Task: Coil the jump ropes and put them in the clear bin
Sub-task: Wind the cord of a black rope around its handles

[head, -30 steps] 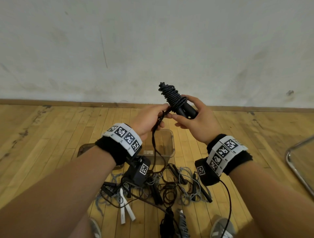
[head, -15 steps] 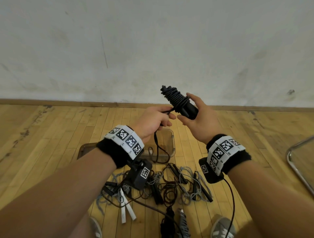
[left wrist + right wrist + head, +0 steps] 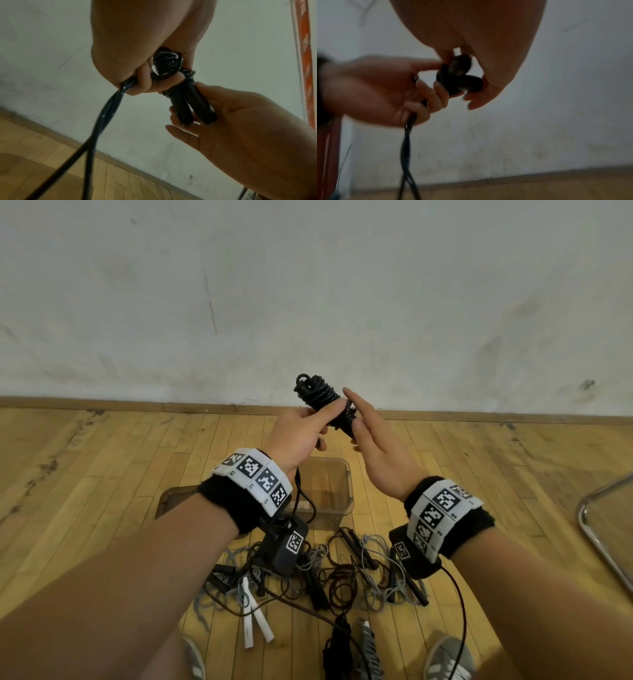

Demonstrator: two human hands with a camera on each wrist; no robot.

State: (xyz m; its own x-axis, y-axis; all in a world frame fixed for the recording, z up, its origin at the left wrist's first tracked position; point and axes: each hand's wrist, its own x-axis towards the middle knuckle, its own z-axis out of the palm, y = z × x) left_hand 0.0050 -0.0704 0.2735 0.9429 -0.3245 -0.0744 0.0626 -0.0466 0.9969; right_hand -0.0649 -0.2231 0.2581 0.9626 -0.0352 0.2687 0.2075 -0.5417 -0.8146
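Rope (image 3: 317, 395) — black, its cord wound tight round two handles held side by side — is up in the air between both hands, above the bin (image 3: 329, 491) and in front of the wall (image 3: 308, 285).

The floor (image 3: 102, 474) is pale wood strip boards, scuffed at the left, and meets the grey-white marked wall at a low wooden skirting. The clear bin stands on the boards just beyond the wrists. Nearer the person lies a tangled pile (image 3: 335, 580) of other ropes, black and grey cords with black handles and a pair of white handles (image 3: 255, 625). A chrome tube frame (image 3: 603, 542) shows at the right edge, and two grey shoes at the bottom.

The left hand (image 3: 298, 436) grips the wound part: its thumb lies over the coils and its fingers (image 3: 145, 75) curl under them, and the loose doubled cord (image 3: 102, 121) runs out of the fist and hangs down toward the bin. The right hand (image 3: 373, 450) is nearly flat — fingers straight and close together, pointing up past the coil, the thumb tip against the handles (image 3: 190, 105). From the left wrist view the bare handle ends rest on the right fingers (image 3: 181, 134), which do not wrap round them. The right wrist view is blurred, but shows the two round handle butts (image 3: 460, 73) between both hands.
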